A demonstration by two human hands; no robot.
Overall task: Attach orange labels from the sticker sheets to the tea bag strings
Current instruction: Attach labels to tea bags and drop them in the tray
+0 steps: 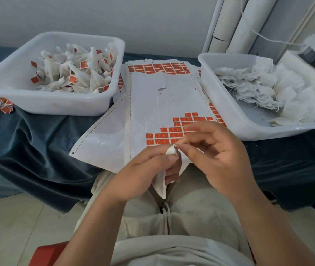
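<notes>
One tea bag is held close to the labels for reach: left hand grips its neck, right hand pinches its tip.

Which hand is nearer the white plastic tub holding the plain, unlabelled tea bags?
Right. The right hand sits just below and left of that white plastic tub's near rim; the left hand, gripping a white tea bag, lies farther left.

Blue-draped table; two tubs; sticker sheets
</notes>
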